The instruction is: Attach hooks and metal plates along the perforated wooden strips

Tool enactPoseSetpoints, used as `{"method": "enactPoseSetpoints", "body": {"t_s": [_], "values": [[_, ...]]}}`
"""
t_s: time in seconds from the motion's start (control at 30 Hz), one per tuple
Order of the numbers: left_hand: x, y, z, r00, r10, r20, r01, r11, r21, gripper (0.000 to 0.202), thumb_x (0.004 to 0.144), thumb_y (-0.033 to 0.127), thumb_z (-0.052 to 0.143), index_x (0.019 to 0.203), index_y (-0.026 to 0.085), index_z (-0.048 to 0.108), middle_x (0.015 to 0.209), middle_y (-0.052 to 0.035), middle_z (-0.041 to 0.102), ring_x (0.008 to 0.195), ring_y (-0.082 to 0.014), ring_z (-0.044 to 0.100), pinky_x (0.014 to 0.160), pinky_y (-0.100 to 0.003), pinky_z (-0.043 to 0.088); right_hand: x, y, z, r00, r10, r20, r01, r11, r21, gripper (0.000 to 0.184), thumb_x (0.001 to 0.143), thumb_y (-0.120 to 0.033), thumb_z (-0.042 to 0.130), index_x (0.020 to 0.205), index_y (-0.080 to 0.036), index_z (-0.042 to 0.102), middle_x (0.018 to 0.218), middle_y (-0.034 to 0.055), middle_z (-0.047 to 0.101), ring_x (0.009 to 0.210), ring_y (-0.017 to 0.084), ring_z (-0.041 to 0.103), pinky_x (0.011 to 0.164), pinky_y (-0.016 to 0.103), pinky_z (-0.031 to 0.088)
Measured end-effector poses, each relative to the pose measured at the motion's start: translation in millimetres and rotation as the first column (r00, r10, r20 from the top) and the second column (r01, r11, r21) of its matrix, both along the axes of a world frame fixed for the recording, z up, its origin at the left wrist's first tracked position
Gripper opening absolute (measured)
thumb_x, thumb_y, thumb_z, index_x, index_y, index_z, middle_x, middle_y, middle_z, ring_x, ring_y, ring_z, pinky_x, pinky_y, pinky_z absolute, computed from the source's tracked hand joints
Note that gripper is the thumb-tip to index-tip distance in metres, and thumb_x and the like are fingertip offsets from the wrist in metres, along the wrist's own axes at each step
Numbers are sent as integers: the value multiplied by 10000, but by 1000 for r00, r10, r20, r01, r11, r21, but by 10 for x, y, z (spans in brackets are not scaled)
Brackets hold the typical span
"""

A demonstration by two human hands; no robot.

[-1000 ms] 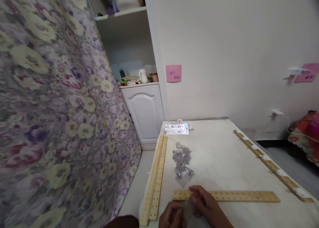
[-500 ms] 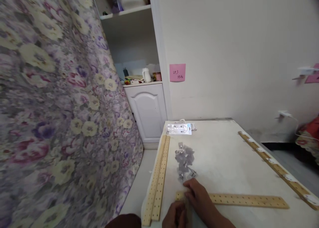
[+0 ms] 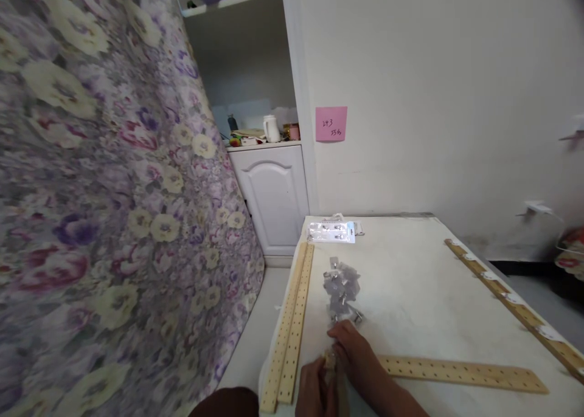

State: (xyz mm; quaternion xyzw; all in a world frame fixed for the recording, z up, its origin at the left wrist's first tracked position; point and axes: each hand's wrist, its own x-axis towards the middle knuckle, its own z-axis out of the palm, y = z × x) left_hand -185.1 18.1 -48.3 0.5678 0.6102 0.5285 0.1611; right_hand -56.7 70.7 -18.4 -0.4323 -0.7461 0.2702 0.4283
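Note:
My left hand (image 3: 312, 388) and my right hand (image 3: 358, 359) meet at the near edge of a white table (image 3: 410, 283). Both are closed around the left end of a perforated wooden strip (image 3: 460, 372) that lies crosswise. Something small and pale sits between the fingers; I cannot make out what it is. Just beyond my right hand lies a pile of small clear packets with metal parts (image 3: 341, 289).
Two wooden strips (image 3: 294, 326) lie side by side along the table's left edge. Another strip with white pads (image 3: 511, 304) runs along the right. A blister pack (image 3: 331, 231) lies at the far end. A floral curtain (image 3: 104, 192) hangs left; a white cabinet (image 3: 274, 192) stands behind.
The view has shifted left and down. My right hand has slid a little toward the packet pile while both hands stay at the strip's left end.

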Motion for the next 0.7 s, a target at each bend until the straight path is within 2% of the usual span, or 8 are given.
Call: {"method": "enactPoseSetpoints", "body": {"t_s": [0.07,0.2,0.37,0.6,0.7], "values": [[2,26,-3,1000,-5,0,5,1000,-4,366,802,482,479,948,179,625,838,-90,653,784,-218,618,715,-345,511,-10,-7,10,1000,-18,4,18,1000,-14,284,833,-100,382,998,-210,585,991,67,584,887,167,579,817,303,490],[-15,80,-14,998,-44,-34,43,998,-34,351,819,472,464,901,184,646,778,-69,645,738,-201,607,701,-333,501,-31,23,-43,1000,-10,19,11,1000,-27,243,838,-110,393,950,-200,589,956,62,581,862,162,575,794,294,491],[-45,117,-47,997,-35,-64,33,998,-44,361,829,480,445,898,193,652,774,-63,645,727,-194,608,692,-317,493,-63,85,-112,1000,-7,27,8,1000,-28,219,847,-95,378,885,-185,574,925,59,569,847,156,560,784,291,477],[-38,102,-5,997,-60,-58,55,996,-71,363,837,480,432,904,199,652,781,-63,652,734,-195,612,693,-314,495,-100,68,13,998,-27,56,30,998,-48,207,853,-99,369,824,-185,555,888,57,579,810,155,557,759,278,470],[-37,103,-3,996,-73,-59,69,995,-69,355,843,467,429,914,204,656,774,-60,650,736,-195,613,685,-308,495,-100,44,58,992,-27,120,33,998,-53,221,855,-98,366,813,-186,564,892,57,596,806,155,567,752,270,471]]}}
